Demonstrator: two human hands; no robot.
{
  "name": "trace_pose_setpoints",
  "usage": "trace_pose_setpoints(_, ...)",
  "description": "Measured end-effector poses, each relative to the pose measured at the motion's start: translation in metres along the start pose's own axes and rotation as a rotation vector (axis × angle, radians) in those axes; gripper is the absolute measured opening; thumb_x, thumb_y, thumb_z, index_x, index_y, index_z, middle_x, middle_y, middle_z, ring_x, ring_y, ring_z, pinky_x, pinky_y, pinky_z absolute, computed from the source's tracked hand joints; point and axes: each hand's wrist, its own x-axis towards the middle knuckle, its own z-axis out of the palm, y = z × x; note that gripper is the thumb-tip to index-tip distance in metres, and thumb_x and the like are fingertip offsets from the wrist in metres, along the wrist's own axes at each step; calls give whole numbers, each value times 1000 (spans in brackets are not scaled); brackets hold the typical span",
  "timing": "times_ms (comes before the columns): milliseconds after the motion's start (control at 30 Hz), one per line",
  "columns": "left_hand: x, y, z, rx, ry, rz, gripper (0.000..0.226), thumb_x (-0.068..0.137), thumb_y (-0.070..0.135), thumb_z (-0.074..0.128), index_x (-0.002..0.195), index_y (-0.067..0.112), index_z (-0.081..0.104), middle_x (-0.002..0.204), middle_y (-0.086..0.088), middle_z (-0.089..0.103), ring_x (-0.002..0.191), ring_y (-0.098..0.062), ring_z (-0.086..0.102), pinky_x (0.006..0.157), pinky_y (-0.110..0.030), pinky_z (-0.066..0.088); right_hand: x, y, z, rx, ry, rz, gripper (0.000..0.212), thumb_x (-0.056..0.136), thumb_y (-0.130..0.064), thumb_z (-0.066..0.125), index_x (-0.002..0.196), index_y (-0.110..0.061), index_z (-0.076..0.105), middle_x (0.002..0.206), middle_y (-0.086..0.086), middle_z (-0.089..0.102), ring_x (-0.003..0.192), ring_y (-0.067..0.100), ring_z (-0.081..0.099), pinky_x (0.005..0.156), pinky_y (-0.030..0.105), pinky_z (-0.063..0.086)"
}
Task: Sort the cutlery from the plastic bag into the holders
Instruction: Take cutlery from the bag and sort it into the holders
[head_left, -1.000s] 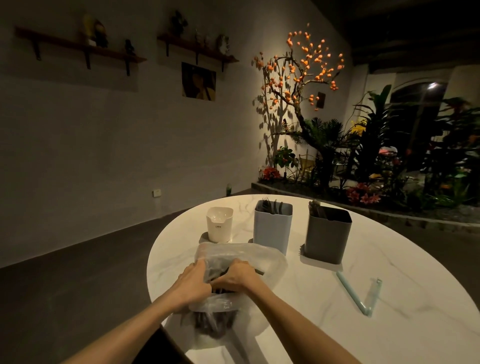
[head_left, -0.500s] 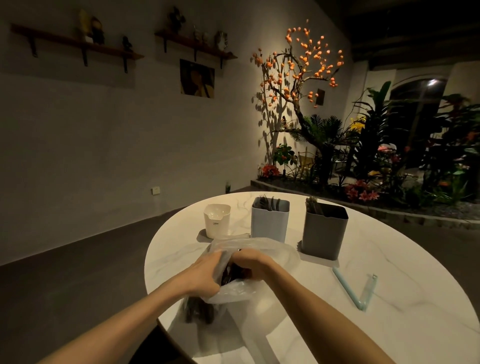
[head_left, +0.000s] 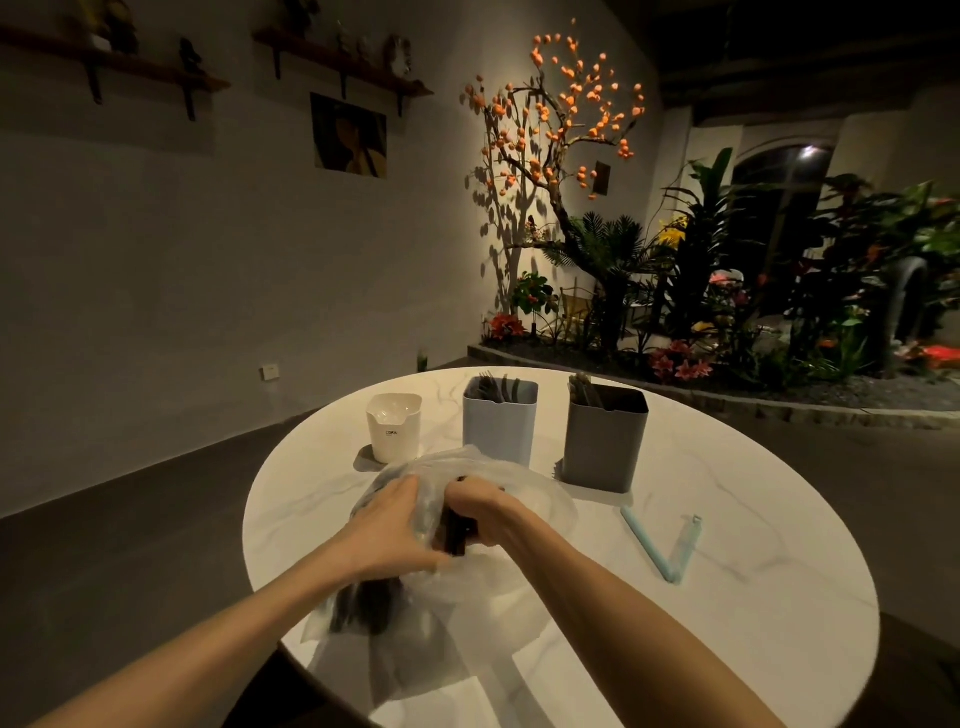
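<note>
A clear plastic bag of dark cutlery lies on the round white marble table near its front edge. My left hand holds the bag's left side. My right hand reaches into the bag's mouth and grips a bunch of dark cutlery handles. Behind the bag stand three holders: a small white one, a light blue one with forks in it, and a grey one with dark cutlery showing at its top.
A light blue bag clip lies open on the table to the right of the bag. Beyond the table are a dark floor, a white wall with shelves, and a planter bed with a lit tree and flowers.
The hands and bag have shifted slightly. My right hand has gone deeper into the bag's mouth and now has dark handles in its grip.
</note>
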Motion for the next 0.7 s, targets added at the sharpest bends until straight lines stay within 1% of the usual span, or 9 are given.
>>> trace_pose_setpoints(67,2,-11,6,156,-82,-43,110,51,55,82,142,35,26,145,9,35,133,-17,41,106,-40,48,-3,1,-4,-106,-18,-17,24,103,-13,48,79,-16,51,85,4,55,90,21,58,87,33,53)
trace_pose_setpoints(100,2,-14,8,222,-117,-61,117,51,53,82,147,32,19,151,6,29,137,-20,38,107,-41,48,-3,1,-7,-149,-39,-35,22,104,-16,50,82,-16,53,85,4,55,93,21,57,88,32,51)
trace_pose_setpoints(200,3,-18,12,316,-146,-109,130,55,51,82,157,25,6,164,0,12,148,-25,26,113,-45,42,-7,1,-17,-152,-46,24,14,102,-12,47,90,-9,54,74,7,53,68,16,54,67,27,46)
trace_pose_setpoints(267,6,-15,12,318,-141,-132,128,58,47,83,157,21,8,164,-2,13,147,-25,28,113,-45,41,-9,1,-29,-141,-117,96,17,98,-3,37,86,-6,49,68,7,46,56,11,42,57,23,38)
trace_pose_setpoints(367,13,-8,8,108,-64,-183,89,58,46,76,136,26,36,140,1,44,120,-19,51,97,-42,53,-27,-3,-49,-206,-213,141,22,98,0,38,79,-7,46,61,5,43,46,7,39,48,18,36)
trace_pose_setpoints(433,16,-1,7,-116,52,-197,72,69,40,73,134,29,44,133,9,49,119,-18,53,100,-42,51,-43,-4,-62,-228,-248,132,20,99,-2,42,81,-8,47,64,5,42,43,6,39,45,16,35)
trace_pose_setpoints(533,24,13,4,-350,200,-167,47,89,19,71,134,19,58,132,6,53,126,-17,48,101,-36,42,-59,1,-90,-177,-248,104,12,101,-6,45,92,-8,52,71,6,46,52,8,40,47,17,36)
trace_pose_setpoints(600,31,24,2,-463,278,-144,28,91,12,70,118,17,71,130,-1,62,124,-19,51,105,-40,40,-66,7,-114,-126,-306,82,10,102,-8,47,103,-5,56,75,5,49,55,8,40,49,16,38)
trace_pose_setpoints(700,37,40,0,-666,343,-154,13,92,7,68,91,13,79,107,-3,73,106,-15,60,101,-36,43,-74,17,-148,-14,-445,27,25,103,-12,49,125,-2,53,80,3,51,58,8,39,49,15,39)
